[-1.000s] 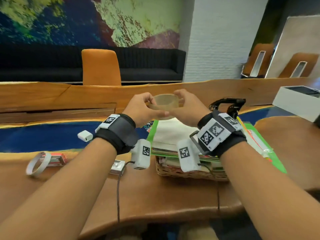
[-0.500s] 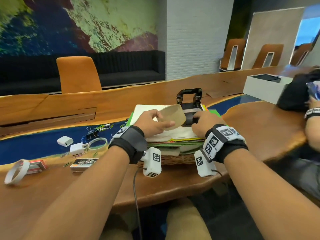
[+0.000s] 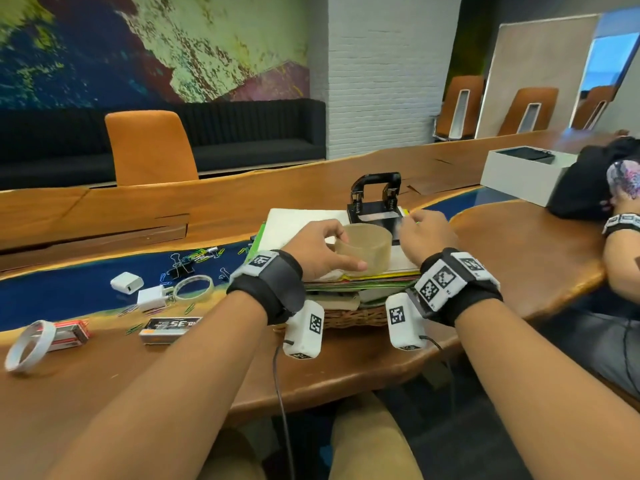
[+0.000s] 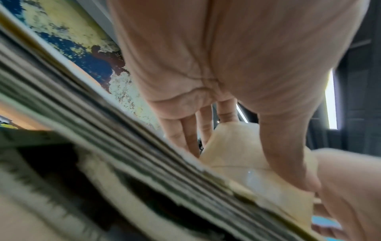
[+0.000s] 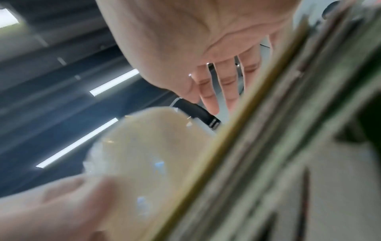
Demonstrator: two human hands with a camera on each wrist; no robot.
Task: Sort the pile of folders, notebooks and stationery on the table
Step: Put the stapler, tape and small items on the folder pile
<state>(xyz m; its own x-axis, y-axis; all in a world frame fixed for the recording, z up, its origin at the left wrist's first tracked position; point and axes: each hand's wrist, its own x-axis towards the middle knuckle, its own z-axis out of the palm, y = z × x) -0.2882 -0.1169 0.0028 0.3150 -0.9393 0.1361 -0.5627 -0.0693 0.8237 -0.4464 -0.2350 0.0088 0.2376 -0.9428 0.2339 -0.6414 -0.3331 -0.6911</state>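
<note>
Holding a wide roll of tape [image 3: 363,249], left hand [image 3: 320,252] has thumb on the near side and fingers over the top rim; roll sits on the white notebook [image 3: 294,223] topping the stack of folders [image 3: 360,284] in a wicker basket [image 3: 349,318]. Right hand [image 3: 424,233] is just beside the roll, fingers loosely extended toward the black hole punch [image 3: 375,199], gripping nothing. Left wrist view adds the thumb [image 4: 288,154] pressed flat on the roll [image 4: 247,164] and stack edges [image 4: 123,146] close up, blurred. Right wrist view shows straight fingers [image 5: 226,84] above the punch base [image 5: 198,114]; contact unclear. Only the head view shows loose clips [image 3: 194,261], chargers [image 3: 138,289], thin tape rolls [image 3: 29,344] and staple boxes [image 3: 169,327] on the table [image 3: 519,258].
</note>
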